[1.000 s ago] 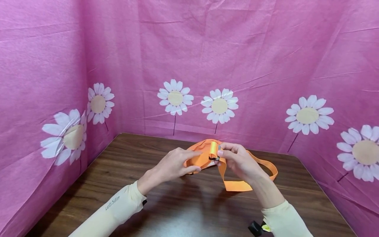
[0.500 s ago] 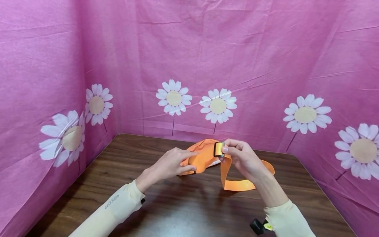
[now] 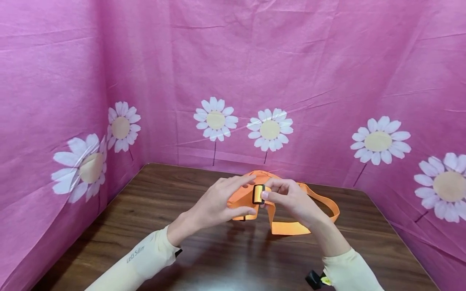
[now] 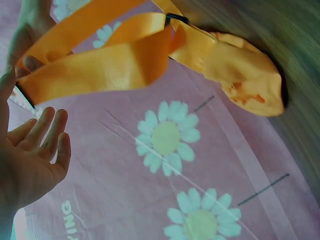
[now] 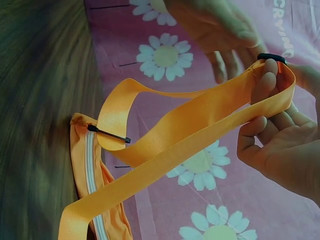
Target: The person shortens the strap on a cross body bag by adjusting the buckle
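Note:
An orange zippered pouch [image 3: 267, 174], like a waist bag, lies on the table behind my hands. Its wide orange strap [image 3: 289, 228] hangs in loops. My right hand [image 3: 296, 202] pinches a black slide buckle [image 3: 259, 194] at the edge, with strap threaded through it. Just left of the buckle, my left hand [image 3: 216, 202] has fingers and thumb spread; it appears to hold nothing. In the left wrist view my left hand [image 4: 35, 162] is below the buckle. A second black strap ring [image 5: 107, 133] and the white zipper [image 5: 90, 165] show in the right wrist view.
Dark wooden table [image 3: 218, 258] beneath the hands. A pink daisy-print cloth [image 3: 309, 60] walls in the back and sides. A black item [image 3: 314, 279] with a yellow-green patch is beside the right sleeve.
The buckle moved right, then back left and slightly down, and its face now shows towards the head camera. My left fingers have spread wider near it.

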Action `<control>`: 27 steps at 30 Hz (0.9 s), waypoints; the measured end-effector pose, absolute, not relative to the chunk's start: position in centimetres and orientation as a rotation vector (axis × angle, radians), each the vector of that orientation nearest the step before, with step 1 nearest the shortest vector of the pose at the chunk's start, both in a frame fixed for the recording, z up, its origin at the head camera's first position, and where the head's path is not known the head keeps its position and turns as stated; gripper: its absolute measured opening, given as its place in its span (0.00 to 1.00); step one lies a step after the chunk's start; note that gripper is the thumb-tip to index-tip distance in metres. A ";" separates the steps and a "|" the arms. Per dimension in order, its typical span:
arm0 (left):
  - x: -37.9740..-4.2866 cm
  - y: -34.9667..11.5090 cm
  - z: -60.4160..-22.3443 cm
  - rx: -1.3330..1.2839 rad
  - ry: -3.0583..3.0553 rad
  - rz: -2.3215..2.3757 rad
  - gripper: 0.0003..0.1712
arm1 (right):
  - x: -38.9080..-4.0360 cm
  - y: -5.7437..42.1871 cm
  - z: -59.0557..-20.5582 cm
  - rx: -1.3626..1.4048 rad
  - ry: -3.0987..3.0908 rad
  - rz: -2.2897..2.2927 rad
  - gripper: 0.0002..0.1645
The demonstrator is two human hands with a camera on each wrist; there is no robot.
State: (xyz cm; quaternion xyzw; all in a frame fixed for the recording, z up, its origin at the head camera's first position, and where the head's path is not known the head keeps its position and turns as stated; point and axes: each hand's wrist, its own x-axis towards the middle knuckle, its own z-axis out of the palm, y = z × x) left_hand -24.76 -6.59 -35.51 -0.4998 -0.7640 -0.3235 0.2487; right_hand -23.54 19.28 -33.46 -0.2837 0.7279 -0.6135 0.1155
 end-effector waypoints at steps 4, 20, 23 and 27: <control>-24.2 -6.1 -35.4 -1.376 -2.045 -0.856 0.40 | -23.5 19.0 -33.7 -0.881 2.144 -1.735 0.08; -24.2 -6.6 -35.1 -1.362 -2.006 -0.880 0.30 | -23.8 20.0 -33.9 -0.847 2.079 -1.753 0.10; -24.2 -6.7 -35.0 -1.376 -2.013 -0.897 0.31 | -23.8 20.1 -33.8 -0.826 2.124 -1.740 0.08; -24.2 -6.8 -34.9 -1.403 -2.021 -0.912 0.31 | -23.8 20.0 -33.7 -0.838 2.151 -1.723 0.08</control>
